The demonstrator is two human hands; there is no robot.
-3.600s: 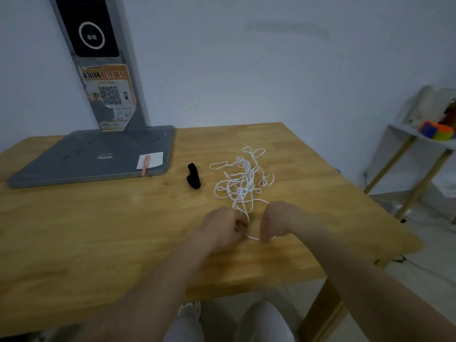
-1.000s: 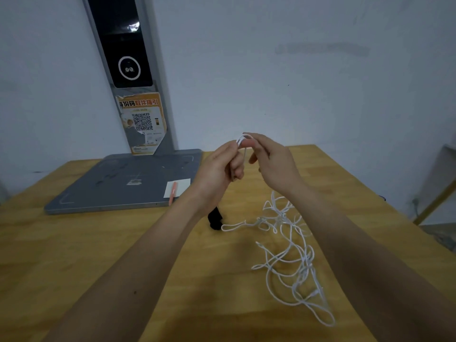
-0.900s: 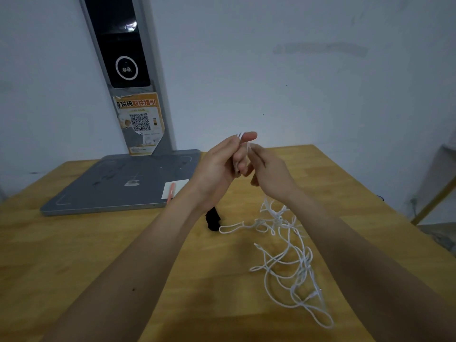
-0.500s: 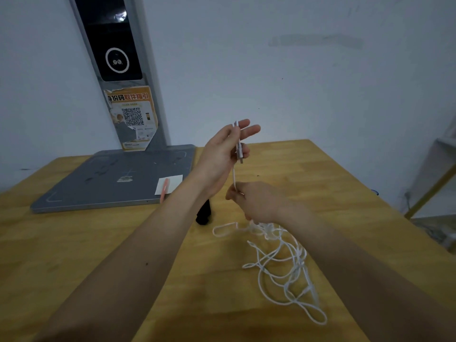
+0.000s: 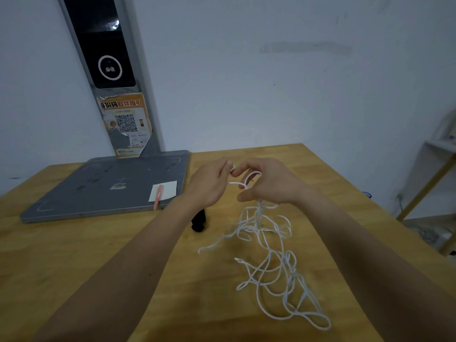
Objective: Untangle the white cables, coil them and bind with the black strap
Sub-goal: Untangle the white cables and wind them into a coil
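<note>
White cables (image 5: 269,262), thin, limp and judged light and snag-prone, are pinched at one end by the left hand (image 5: 209,186), looped small around the right hand (image 5: 269,186), and trailed tangled onto the surface (image 5: 74,255) beside the black strap (image 5: 199,221).

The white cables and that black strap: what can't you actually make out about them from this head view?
- Strap: its upper part is hidden behind the left forearm, so its shape and fastening are unclear.
- Cable count: the strands are thin and overlap in a tangle, so one or several cannot be told.
- Cable end: covered by the left hand and right hand; only a small loop shows between them.
- Shelf: cut off by the right edge.
</note>
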